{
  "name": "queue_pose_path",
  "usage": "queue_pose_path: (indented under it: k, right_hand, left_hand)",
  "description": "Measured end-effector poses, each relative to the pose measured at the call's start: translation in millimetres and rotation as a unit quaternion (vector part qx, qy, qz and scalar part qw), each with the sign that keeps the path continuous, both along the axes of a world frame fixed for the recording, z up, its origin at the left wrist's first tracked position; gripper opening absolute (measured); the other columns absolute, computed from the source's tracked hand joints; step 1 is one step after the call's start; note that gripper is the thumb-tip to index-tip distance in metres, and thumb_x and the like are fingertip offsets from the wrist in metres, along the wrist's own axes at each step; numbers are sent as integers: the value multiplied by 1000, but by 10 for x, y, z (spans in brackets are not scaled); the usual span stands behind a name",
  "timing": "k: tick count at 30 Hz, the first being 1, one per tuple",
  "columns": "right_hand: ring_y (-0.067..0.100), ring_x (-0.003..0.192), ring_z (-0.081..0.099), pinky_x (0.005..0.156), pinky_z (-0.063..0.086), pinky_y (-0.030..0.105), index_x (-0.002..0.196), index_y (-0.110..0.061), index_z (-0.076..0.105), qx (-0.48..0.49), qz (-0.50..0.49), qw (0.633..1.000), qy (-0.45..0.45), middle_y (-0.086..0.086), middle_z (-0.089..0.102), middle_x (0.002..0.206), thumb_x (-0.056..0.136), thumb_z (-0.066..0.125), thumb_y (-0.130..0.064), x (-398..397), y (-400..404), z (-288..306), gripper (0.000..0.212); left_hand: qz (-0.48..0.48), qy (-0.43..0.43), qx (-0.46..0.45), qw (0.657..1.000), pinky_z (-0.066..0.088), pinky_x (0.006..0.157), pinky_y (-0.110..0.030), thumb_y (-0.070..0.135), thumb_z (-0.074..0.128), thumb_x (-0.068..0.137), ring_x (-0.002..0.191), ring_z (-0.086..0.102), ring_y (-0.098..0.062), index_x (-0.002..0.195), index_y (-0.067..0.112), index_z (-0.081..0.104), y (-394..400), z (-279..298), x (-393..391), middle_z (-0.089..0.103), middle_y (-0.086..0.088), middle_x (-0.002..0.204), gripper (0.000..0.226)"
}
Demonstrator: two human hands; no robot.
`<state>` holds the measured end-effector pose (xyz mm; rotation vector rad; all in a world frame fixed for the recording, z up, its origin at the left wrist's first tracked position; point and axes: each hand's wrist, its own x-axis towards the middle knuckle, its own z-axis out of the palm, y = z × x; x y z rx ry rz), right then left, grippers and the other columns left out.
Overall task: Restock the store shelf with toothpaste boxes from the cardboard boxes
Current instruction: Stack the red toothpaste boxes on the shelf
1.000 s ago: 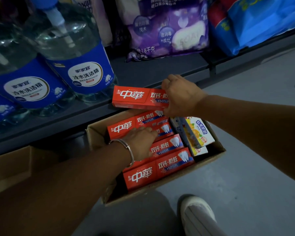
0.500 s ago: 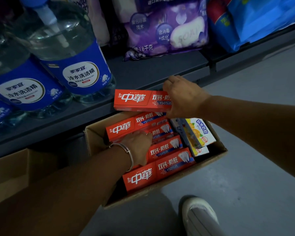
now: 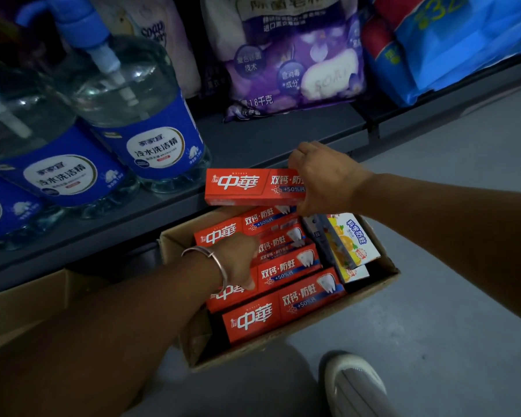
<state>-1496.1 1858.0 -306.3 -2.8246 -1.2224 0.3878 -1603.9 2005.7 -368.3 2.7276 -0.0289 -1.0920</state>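
Note:
My right hand [image 3: 322, 179] grips the right end of a red toothpaste box [image 3: 244, 186] and holds it level at the front edge of the dark grey shelf [image 3: 271, 145]. Below it an open cardboard box [image 3: 373, 284] on the floor holds several more red toothpaste boxes [image 3: 283, 308] in a row. My left hand [image 3: 238, 260], with a silver bangle on the wrist, reaches into the carton and its fingers curl around one of those red boxes. Two yellow-and-white toothpaste boxes [image 3: 352, 242] stand at the carton's right end.
Large clear detergent bottles with blue labels [image 3: 151, 139] stand on the shelf at the left. Purple soap-powder bags [image 3: 292, 64] and blue packs [image 3: 451, 46] lie at the back. A second cardboard box [image 3: 21, 308] sits at the left. My white shoe [image 3: 355, 386] is on the grey floor.
My right hand has held the red box almost still at the shelf edge. My left hand has slid deeper into the carton and closed its fingers on a red box.

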Motion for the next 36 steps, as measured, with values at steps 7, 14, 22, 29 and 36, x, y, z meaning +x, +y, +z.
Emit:
queue_pose_path:
  k: [7, 14, 22, 29, 36]
  right_hand:
    - [16, 106, 48, 89, 43, 29, 125, -13, 47, -5, 9, 1000, 1, 5, 50, 118, 74, 72, -47, -9, -13, 438, 66]
    - [20, 92, 56, 79, 49, 30, 110, -10, 57, 8, 0, 1000, -28, 6, 56, 106, 72, 74, -39, -37, -47, 1058, 51]
    - [20, 83, 59, 71, 48, 27, 105, -12, 61, -4, 4, 998, -62, 6, 62, 102, 74, 72, -43, -171, -10, 1844, 45]
    - [24, 82, 63, 77, 55, 36, 101, -12, 63, 14, 14, 996, -88, 7, 65, 95, 70, 73, -44, -263, 47, 2574, 45]
    - [25, 86, 61, 78, 53, 34, 104, -12, 66, 23, 30, 990, -139, 8, 66, 98, 69, 73, -39, -320, 165, 3141, 45]
  left_hand:
    - [4, -29, -11, 1000, 45, 80, -24, 22, 80, 71, 103, 56, -18, 116, 16, 54, 27, 534, 31, 57, -1, 117, 53]
    - [9, -59, -17, 998, 52, 89, -34, 19, 81, 68, 98, 60, -16, 111, 19, 61, 94, 1315, -3, 62, 2, 108, 47]
    - [-1, -108, -9, 994, 49, 82, -24, 18, 83, 65, 83, 56, -8, 109, 17, 67, 229, 2309, -79, 59, 10, 86, 47]
    - [18, -145, 2, 989, 50, 89, -28, 17, 83, 66, 92, 61, -14, 111, 17, 67, 332, 3060, -205, 65, 4, 96, 48]
    - [30, -185, 11, 982, 52, 92, -35, 19, 84, 63, 94, 65, -15, 109, 21, 68, 491, 3607, -279, 68, 7, 94, 49]
